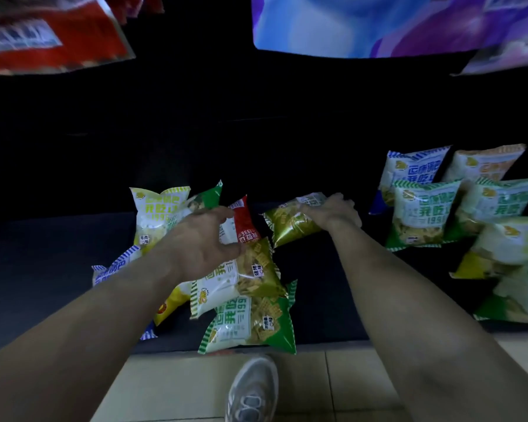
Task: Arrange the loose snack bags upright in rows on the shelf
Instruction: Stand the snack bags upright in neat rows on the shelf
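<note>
An olive-gold bag (287, 226) is grasped at its upper end by the right hand (336, 211). The fingers are wrapped round the far side and so are hidden from the camera. The bag is held tilted over the dark shelf (43, 254), between the loose pile (241, 284) and the standing bags (421, 214); whether it is lifted clear of the shelf cannot be told. The left hand (201, 239) is closed on a red bag (243, 222) at the back of the pile, fingers above and thumb below, though the exact contact is hard to make out in the dim light. Much of the pile is covered by the left forearm, and the back of the shelf is lost in darkness. The bags are seen to be glossy, with white panels, large printed characters, striped edges in green, blue or yellow, and pictures of square lattice crisps. In the pile they lie flat and overlap at all angles. At the right they are set upright in overlapping rows, the nearest cut off by the frame edge. Both bare forearms are stretched forward and slightly inward. Blurred packets (363, 22) are seen overhead, and a grey shoe (253, 388) on the tiled floor (171, 385).
</note>
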A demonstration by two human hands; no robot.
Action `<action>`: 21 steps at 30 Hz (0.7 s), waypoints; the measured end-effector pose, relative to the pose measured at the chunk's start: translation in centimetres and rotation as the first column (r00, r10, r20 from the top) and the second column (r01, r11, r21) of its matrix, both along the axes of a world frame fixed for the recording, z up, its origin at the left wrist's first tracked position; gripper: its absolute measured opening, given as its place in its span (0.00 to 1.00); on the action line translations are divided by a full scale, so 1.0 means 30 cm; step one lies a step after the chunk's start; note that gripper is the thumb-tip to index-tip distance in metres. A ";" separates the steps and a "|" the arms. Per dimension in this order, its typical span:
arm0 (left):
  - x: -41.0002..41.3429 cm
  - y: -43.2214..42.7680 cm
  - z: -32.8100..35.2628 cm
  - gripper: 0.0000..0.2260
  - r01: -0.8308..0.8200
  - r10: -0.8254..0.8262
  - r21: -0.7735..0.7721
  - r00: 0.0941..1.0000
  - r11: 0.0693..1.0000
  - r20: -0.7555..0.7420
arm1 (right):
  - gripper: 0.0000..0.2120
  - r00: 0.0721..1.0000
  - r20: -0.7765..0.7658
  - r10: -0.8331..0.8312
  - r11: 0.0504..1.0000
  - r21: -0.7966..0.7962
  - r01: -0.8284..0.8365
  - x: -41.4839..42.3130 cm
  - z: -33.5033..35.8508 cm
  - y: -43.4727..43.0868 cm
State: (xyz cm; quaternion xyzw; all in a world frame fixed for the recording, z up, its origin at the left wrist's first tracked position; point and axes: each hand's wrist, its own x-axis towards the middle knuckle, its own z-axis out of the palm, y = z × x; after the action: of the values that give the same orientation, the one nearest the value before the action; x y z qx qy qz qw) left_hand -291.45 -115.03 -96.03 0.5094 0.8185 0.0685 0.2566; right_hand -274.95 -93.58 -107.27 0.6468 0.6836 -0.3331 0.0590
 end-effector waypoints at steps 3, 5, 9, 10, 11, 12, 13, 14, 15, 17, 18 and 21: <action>0.006 0.011 -0.012 0.34 0.009 -0.009 0.010 1.000 1.000 0.010 | 0.56 0.994 -0.084 -0.073 0.992 -0.109 0.063 -0.002 -0.011 0.028; 0.015 0.017 -0.012 0.34 0.010 -0.010 0.012 0.999 1.000 0.032 | 0.50 0.987 -0.142 -0.078 0.991 -0.122 0.061 0.017 -0.019 0.029; 0.040 0.029 -0.003 0.34 0.030 -0.031 0.028 0.999 0.999 0.030 | 0.45 0.980 -0.198 -0.014 1.000 -0.023 0.010 0.073 -0.018 -0.012; 0.047 0.031 0.001 0.34 0.034 -0.035 0.028 0.999 0.999 0.029 | 0.46 0.978 -0.209 0.023 0.999 0.027 -0.017 0.087 -0.014 -0.026; 0.053 0.031 0.006 0.34 0.039 -0.040 0.027 0.999 0.999 0.025 | 0.46 0.974 -0.217 0.061 0.996 0.081 -0.044 0.098 -0.010 -0.038; 0.058 0.031 0.010 0.33 0.042 -0.043 0.026 0.999 0.999 0.021 | 0.45 0.971 -0.220 0.097 0.989 0.131 -0.069 0.109 -0.003 -0.049; 0.062 0.031 0.015 0.33 0.042 -0.042 0.025 0.999 0.999 0.017 | 0.45 0.967 -0.219 0.129 0.981 0.172 -0.092 0.118 0.008 -0.059; 0.066 0.029 0.019 0.33 0.039 -0.039 0.025 0.999 0.999 0.014 | 0.45 0.964 -0.213 0.156 0.973 0.204 -0.112 0.125 0.020 -0.067; 0.070 0.027 0.024 0.33 0.038 -0.039 0.024 0.999 0.999 0.010 | 0.45 0.962 -0.206 0.179 0.965 0.229 -0.131 0.133 0.031 -0.073; 0.076 0.025 0.033 0.33 0.045 -0.045 0.023 0.999 0.999 -0.003 | 0.44 0.952 -0.201 0.230 0.948 0.268 -0.173 0.151 0.055 -0.079; 0.078 0.026 0.037 0.33 0.049 -0.048 0.024 0.999 0.999 -0.006 | 0.43 0.946 -0.199 0.255 0.938 0.287 -0.193 0.161 0.069 -0.082; 0.075 0.029 0.041 0.33 0.048 -0.048 0.022 0.999 0.999 -0.002 | 0.44 0.931 -0.184 0.314 0.912 0.331 -0.242 0.197 0.121 -0.089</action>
State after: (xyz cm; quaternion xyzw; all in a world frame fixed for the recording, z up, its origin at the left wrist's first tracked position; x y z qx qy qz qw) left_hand -289.21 -114.17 -94.81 0.5318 0.8055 0.0710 0.2517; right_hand -269.03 -96.26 -103.64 0.4997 0.8142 -0.2862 -0.0742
